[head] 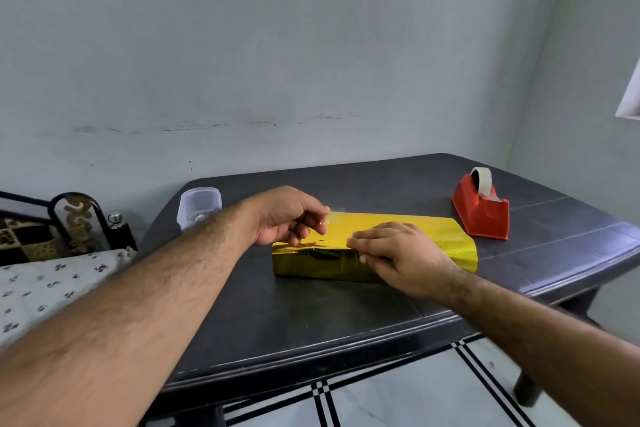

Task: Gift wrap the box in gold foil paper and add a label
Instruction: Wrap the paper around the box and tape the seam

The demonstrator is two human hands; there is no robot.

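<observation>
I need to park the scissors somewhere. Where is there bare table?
Bare table between the near edge and the gold-wrapped box; also behind the box, between the clear container and the red tape dispenser. Crowded at the box's left end, where left hand and right hand work.

1 gold-wrapped box [408,236], 1 red tape dispenser [481,215], 1 clear plastic container [198,206], 1 table [311,322], 2 hands: left hand [284,215], right hand [405,256].

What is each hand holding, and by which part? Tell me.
The left hand pinches a clear strip of tape by its end. The right hand holds nothing; its straight fingers press the foil on the gold-wrapped box.
</observation>
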